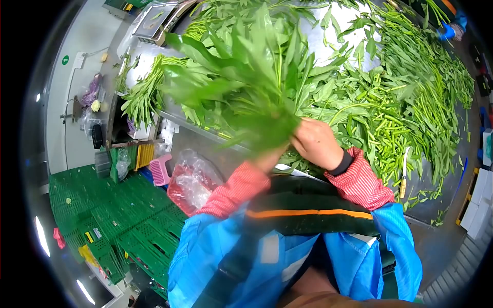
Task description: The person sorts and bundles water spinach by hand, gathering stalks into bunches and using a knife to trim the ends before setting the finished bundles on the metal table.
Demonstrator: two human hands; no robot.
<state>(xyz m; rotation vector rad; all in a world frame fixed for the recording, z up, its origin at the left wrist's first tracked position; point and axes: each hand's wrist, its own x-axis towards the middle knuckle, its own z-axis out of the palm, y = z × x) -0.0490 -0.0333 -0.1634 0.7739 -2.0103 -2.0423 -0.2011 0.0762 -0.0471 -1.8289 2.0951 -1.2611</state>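
A big bunch of leafy green stems (246, 77) is held up in front of my body, its leaves fanning away from me and partly blurred. Around the stems at its right side, my right hand (317, 143) is closed. My left hand (268, 157) is at the lower end of the bunch, mostly covered by blurred leaves, so its fingers are hidden. Beneath and beyond, a metal table (205, 137) carries more loose greens (421, 92) and a pile of cut stem pieces (393, 131).
A knife (404, 174) lies at the table's right. At the upper left are a scale (156, 20) and another bunch (149, 92). Left below stand a red basket (177, 192), a pink plastic item (160, 170) and green crates (118, 205). A co-worker's blue-gloved hand (446, 32) shows upper right.
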